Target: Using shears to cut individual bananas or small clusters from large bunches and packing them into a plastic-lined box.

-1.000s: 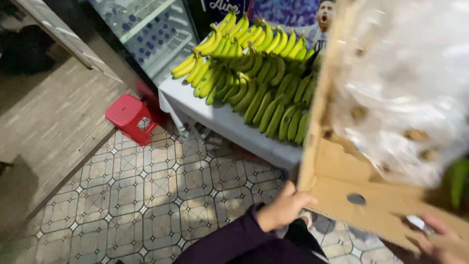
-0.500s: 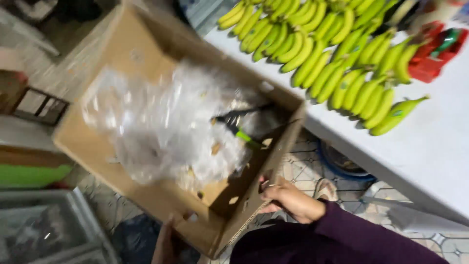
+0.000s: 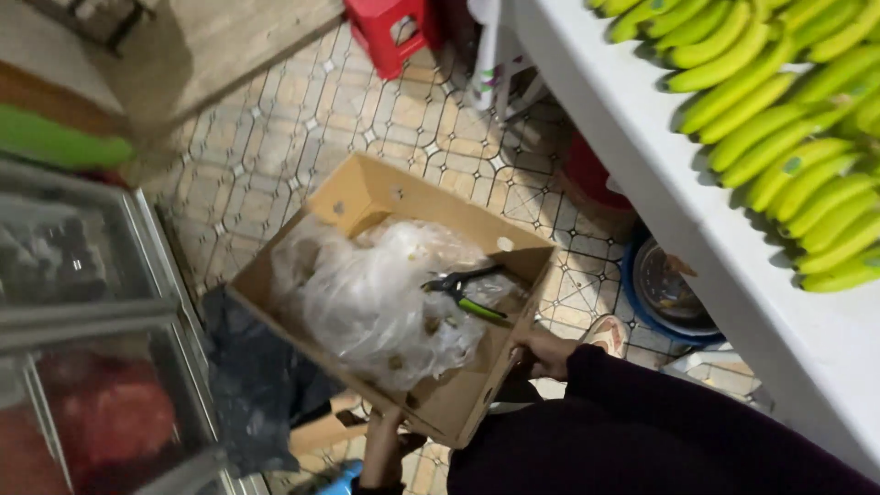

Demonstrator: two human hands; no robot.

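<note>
Lowered floorward, open cardboard box (image 3: 440, 403) holding crumpled plastic (image 3: 376, 302); both hands grip it.

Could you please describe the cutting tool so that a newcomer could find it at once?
Look inside the open cardboard box held above the tiled floor. The pruning shears lie on crumpled clear plastic near the right wall: the only dark, green-handled thing there.

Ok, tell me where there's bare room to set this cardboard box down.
Free: patterned tile floor between brown cardboard box and red plastic stool; white table's front strip beside green bananas. Crowded: under the table, blue basin; black bag by the glass freezer.
</note>
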